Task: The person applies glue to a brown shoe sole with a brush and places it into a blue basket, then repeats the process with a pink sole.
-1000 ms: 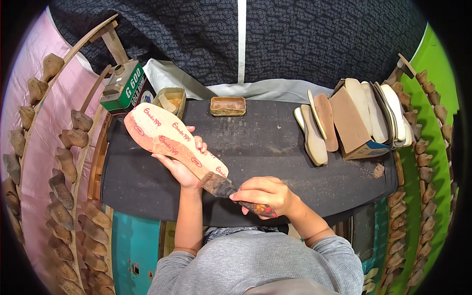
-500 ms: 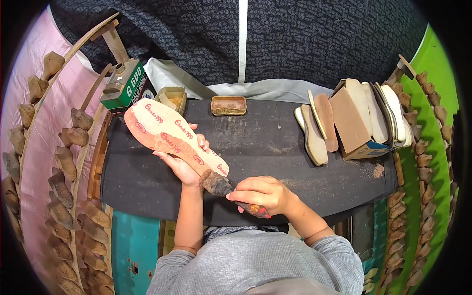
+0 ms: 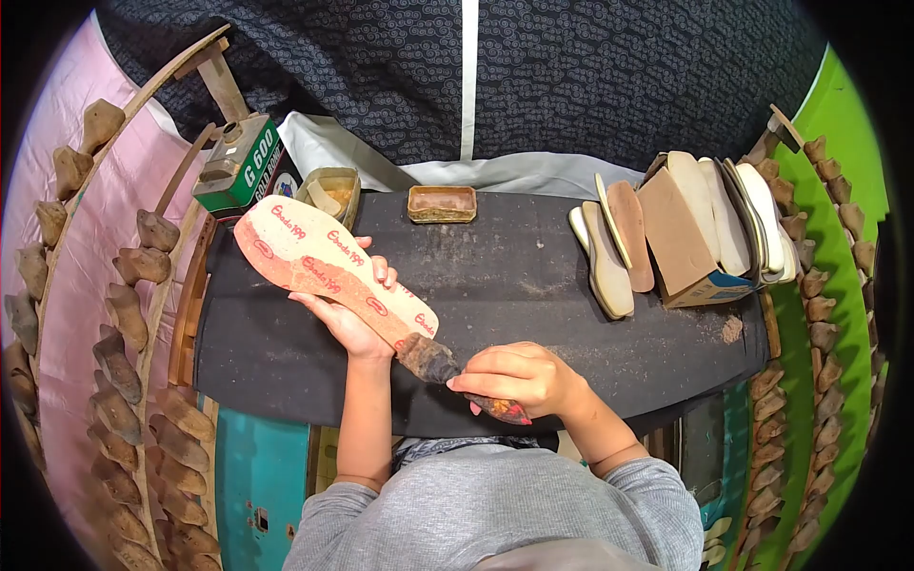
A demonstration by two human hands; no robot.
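Pink printed sole point(image 3: 328, 262) in my left hand point(image 3: 354, 330), over the bench's point(image 3: 519, 271) left half; right hand point(image 3: 522, 377) grips the brush point(image 3: 433, 362), bristles now shifted nearer the sole's narrow tip. Looks mid-stroke.

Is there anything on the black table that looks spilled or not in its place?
Yes: a small patch of brown crumbs lies loose near the right end of the black tabletop, just in front of the cardboard box. It resembles unswept debris; its origin is unclear.
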